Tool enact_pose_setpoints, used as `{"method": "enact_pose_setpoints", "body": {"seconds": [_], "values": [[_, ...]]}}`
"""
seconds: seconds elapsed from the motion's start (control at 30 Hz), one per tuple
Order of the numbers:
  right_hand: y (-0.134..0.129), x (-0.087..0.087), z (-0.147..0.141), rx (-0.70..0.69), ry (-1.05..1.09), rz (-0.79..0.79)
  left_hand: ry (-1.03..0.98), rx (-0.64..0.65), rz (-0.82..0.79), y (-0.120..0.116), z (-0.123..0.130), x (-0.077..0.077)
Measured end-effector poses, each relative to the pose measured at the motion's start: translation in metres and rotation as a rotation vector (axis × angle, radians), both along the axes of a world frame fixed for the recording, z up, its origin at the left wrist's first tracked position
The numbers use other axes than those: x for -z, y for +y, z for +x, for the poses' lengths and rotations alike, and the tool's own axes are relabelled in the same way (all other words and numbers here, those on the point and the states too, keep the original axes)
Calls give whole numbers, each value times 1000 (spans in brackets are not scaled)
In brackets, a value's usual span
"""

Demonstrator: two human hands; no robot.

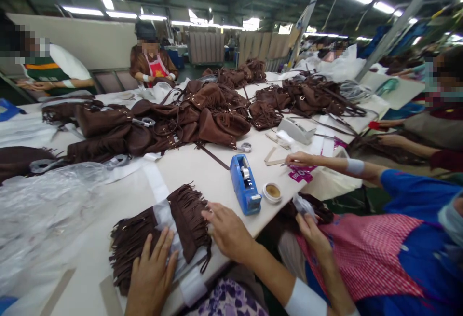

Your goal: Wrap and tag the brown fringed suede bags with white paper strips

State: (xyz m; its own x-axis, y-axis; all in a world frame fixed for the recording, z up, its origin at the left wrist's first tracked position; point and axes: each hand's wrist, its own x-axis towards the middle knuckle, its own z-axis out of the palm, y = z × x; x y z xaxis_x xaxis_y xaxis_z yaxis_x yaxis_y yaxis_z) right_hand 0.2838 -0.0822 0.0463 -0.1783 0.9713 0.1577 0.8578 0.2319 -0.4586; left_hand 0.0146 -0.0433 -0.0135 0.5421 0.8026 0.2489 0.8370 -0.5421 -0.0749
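Note:
A dark brown fringed bag [184,219] lies flat on the white table near its front edge, with a translucent white wrap across its middle. My left hand [154,270] rests on the wrap and the lower part of the bag, fingers spread. At the bag's right end, my right hand [229,231] touches the fringe; its fingers are bent, and what they may pinch is too small to make out. A white paper strip [155,181] runs beyond the bag, and another piece sticks out below it.
Beyond the bag stand a blue tape dispenser [244,185] and a small round tin [272,192]. Brown bags [210,108] are heaped across the table [202,176]. Clear plastic [47,214] lies left. A co-worker's arms [336,164] reach in from the right.

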Motion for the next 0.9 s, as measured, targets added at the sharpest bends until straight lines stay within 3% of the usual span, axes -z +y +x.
{"method": "enact_pose_setpoints", "body": {"seconds": [0.1, 0.23, 0.43, 0.63, 0.9], "values": [[-5, 2, -14, -190, 76, 5, 1, 10, 17, 0, -1, 0], [4, 20, -15, -205, 165, 11, 13, -4, -12, 0, -2, 1], [10, 18, 0, 153, 213, -39, -42, -36, -45, 4, -2, 11], [4, 19, -22, 394, 343, -202, -47, -22, -69, 8, -6, 17], [38, 34, -39, 496, 479, -407, 18, -4, -77, 15, -8, 21]]}}
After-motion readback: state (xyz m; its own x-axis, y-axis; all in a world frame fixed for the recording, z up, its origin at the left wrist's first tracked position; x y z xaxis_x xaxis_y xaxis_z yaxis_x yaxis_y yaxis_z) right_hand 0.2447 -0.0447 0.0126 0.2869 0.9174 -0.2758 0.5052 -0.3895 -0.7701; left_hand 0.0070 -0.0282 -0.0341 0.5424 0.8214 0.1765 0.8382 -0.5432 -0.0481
